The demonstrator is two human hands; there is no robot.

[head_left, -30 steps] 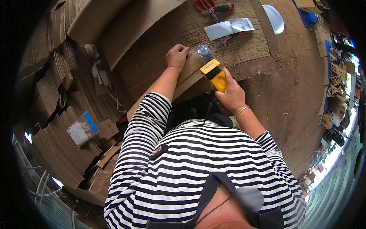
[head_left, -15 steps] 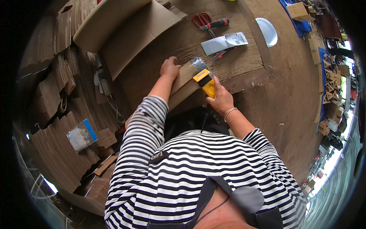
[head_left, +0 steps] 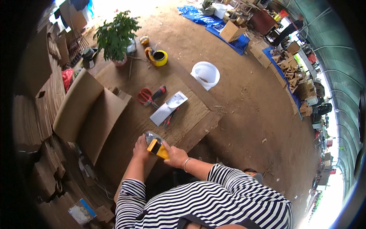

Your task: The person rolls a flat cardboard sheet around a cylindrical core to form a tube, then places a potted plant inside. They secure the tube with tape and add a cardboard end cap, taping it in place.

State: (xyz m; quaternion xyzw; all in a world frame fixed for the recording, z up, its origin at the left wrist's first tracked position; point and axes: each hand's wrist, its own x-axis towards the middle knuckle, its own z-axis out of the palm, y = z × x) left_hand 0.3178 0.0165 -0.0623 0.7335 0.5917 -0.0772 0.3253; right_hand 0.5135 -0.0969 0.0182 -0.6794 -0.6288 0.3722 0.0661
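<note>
My right hand point(head_left: 176, 155) is closed around a yellow hand-held tape dispenser point(head_left: 160, 150). Its roll of clear tape point(head_left: 152, 136) points away from me. Close by on the left, my left hand point(head_left: 141, 148) lies on a brown cardboard piece point(head_left: 150, 168) at the near edge of the table, its fingers stretched forward beside the dispenser. The dispenser sits over the same cardboard; whether its blade touches is too small to tell. Beyond my hands are a white paper packet point(head_left: 167, 108), a red-and-black cutter point(head_left: 170, 117) and red-handled scissors point(head_left: 145, 96) beside a dark-handled tool point(head_left: 159, 92).
A bent cardboard sheet point(head_left: 103, 118) stands at the left of the wooden table point(head_left: 194, 118), near stacked flat cardboard point(head_left: 30, 122). Farther off are yellow tape rolls point(head_left: 158, 58), a potted plant point(head_left: 116, 36) and a white bucket point(head_left: 206, 74). Blue tarps point(head_left: 238, 44) lie at the far right.
The view has tilted up and shows more of the far ground. My left hand has come closer to the tape dispenser, which my right hand still holds.
</note>
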